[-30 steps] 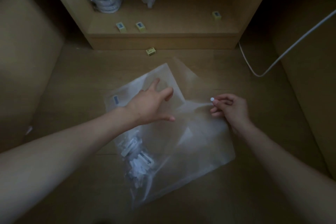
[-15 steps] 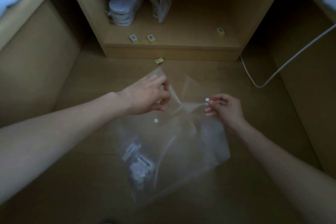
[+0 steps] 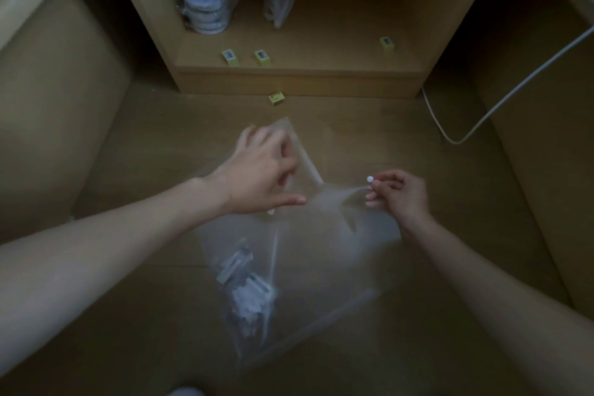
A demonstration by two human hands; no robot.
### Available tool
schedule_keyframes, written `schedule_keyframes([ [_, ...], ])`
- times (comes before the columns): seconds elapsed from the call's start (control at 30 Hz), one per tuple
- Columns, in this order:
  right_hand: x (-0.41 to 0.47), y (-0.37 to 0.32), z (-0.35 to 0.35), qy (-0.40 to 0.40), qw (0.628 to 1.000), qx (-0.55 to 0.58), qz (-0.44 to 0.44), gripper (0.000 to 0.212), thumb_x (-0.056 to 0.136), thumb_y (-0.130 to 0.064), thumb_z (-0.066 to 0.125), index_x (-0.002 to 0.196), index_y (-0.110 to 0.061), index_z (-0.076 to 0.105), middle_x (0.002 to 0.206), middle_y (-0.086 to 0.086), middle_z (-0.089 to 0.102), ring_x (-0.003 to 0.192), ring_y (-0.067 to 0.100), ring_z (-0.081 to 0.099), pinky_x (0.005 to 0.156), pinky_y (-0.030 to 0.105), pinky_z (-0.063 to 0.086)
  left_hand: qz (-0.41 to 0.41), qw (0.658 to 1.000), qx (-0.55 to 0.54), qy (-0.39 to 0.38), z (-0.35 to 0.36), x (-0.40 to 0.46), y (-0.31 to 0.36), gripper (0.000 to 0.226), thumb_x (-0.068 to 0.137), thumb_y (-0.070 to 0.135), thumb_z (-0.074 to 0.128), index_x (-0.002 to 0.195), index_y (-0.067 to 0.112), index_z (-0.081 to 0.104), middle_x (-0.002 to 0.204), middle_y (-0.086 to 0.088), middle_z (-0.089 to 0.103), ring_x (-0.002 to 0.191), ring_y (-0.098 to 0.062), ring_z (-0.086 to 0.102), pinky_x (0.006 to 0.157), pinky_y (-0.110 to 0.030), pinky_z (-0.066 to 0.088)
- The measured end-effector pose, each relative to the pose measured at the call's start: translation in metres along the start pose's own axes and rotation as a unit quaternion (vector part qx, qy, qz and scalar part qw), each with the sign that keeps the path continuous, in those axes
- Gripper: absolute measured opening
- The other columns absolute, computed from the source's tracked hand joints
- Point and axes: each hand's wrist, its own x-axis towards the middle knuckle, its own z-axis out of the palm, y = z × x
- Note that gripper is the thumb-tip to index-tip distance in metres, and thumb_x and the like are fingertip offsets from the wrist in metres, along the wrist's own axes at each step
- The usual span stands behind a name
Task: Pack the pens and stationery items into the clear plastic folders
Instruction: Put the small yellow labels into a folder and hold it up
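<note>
clear folder (image 3: pixel 321 251) — flap in right hand (image 3: pixel 401 199)

Clear folder (image 3: pixel 321 251) between hands, white snap (image 3: pixel 370 179) at right fingers; yellow boxes (image 3: pixel 276 98) beyond, labels possibly blue-white.

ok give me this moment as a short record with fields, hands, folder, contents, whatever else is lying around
left hand: left hand over the folder's far flap, fingers blurred, grip unclear
right hand: right hand pinches the flap corner by the white snap button
folder: clear plastic folder lies on the wooden floor, flap open
contents: small white stationery items inside, near its left edge
nearby: yellow box on the floor; three more on the low shelf
cable: white cable at right
</note>
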Motion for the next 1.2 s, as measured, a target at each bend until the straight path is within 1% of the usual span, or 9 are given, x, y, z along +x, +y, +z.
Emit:
schedule_keyframes([
  [0.17,0.007,-0.003,0.000,0.030,0.999,0.033,-0.005,0.021,0.088,0.007,0.058,0.075,-0.008,0.052,0.068,0.014,0.057,0.039,0.005,0.058,0.045,0.016,0.052,-0.124,0.985,-0.121,-0.023,-0.012,-0.005,-0.003,0.059,0.066,0.067,0.064,0.093,0.021,0.040,0.140,-0.011,0.027,0.127,-0.031,0.040,0.102,-0.046,0.040],
  [0.27,0.009,-0.004,0.003,0.041,0.998,0.039,0.000,0.022,0.088,0.007,0.058,0.073,-0.009,0.053,0.061,0.011,0.059,0.038,0.005,0.058,0.045,0.015,0.051,-0.109,0.986,-0.121,-0.024,-0.013,-0.007,-0.003,0.059,0.065,0.066,0.067,0.091,0.024,0.034,0.128,-0.004,0.039,0.106,-0.026,0.051,0.085,-0.037,0.048],
  [0.37,0.009,-0.004,0.009,0.055,0.997,0.053,0.009,0.022,0.088,0.007,0.058,0.074,-0.009,0.053,0.064,0.012,0.059,0.039,0.004,0.058,0.046,0.014,0.051,-0.097,0.990,-0.098,0.005,-0.012,-0.007,-0.004,0.054,0.073,0.054,0.071,0.090,0.020,0.032,0.102,0.001,0.044,0.084,-0.021,0.045,0.067,-0.030,0.035],
  [0.5,0.012,-0.010,0.021,0.082,0.994,0.077,0.017,0.020,0.091,0.008,0.054,0.077,-0.006,0.053,0.068,0.013,0.057,0.040,0.003,0.058,0.047,0.014,0.051,-0.087,0.992,-0.094,0.003,-0.016,-0.006,-0.017,0.047,0.079,0.047,0.069,0.090,0.022,0.031,0.093,0.001,0.044,0.078,-0.020,0.044,0.064,-0.030,0.034],
  [0.63,0.018,-0.027,0.038,0.057,0.994,0.085,0.046,0.014,0.092,0.011,0.050,0.100,0.000,0.051,0.071,0.013,0.055,0.037,0.004,0.057,0.044,0.016,0.051,-0.084,0.992,-0.092,0.001,-0.027,-0.009,-0.046,0.042,0.082,0.044,0.067,0.089,0.023,0.031,0.091,0.003,0.042,0.080,-0.022,0.049,0.067,-0.032,0.041],
  [0.77,0.027,-0.062,0.050,-0.053,0.990,-0.098,0.084,0.022,0.092,0.007,0.052,0.113,0.003,0.052,0.067,0.011,0.051,0.032,0.004,0.052,0.036,0.017,0.044,-0.079,0.993,-0.087,0.009,-0.036,-0.011,-0.080,0.042,0.081,0.038,0.069,0.093,0.023,0.031,0.098,0.001,0.046,0.091,-0.026,0.055,0.076,-0.037,0.048],
  [0.87,0.044,-0.106,0.059,-0.151,0.939,-0.293,0.093,0.044,0.092,-0.007,0.058,0.132,0.002,0.042,0.077,0.017,0.057,0.049,0.012,0.056,0.038,0.017,0.044,-0.080,0.993,-0.085,0.001,-0.045,-0.016,-0.097,0.038,0.084,0.036,0.067,0.096,0.021,0.033,0.109,-0.008,0.054,0.100,-0.029,0.058,0.081,-0.040,0.049],
  [1.03,0.075,-0.184,0.083,-0.152,0.823,-0.542,-0.079,0.058,0.088,-0.019,0.067,0.139,-0.007,0.041,0.123,0.018,0.059,0.109,0.030,0.058,0.084,0.033,0.048,-0.076,0.994,-0.075,-0.031,-0.056,-0.021,-0.105,0.043,0.088,0.034,0.064,0.120,0.013,0.044,0.118,-0.007,0.053,0.104,-0.026,0.058,0.083,-0.036,0.049],
  [1.2,0.093,-0.206,0.110,-0.177,0.795,-0.551,-0.180,0.055,0.085,-0.012,0.068,0.136,-0.012,0.046,0.123,0.012,0.060,0.109,0.027,0.058,0.095,0.037,0.047,-0.081,0.993,-0.068,-0.048,-0.058,-0.010,-0.129,0.042,0.088,0.034,0.063,0.118,0.014,0.042,0.120,-0.005,0.050,0.105,-0.025,0.057,0.080,-0.032,0.048],
])
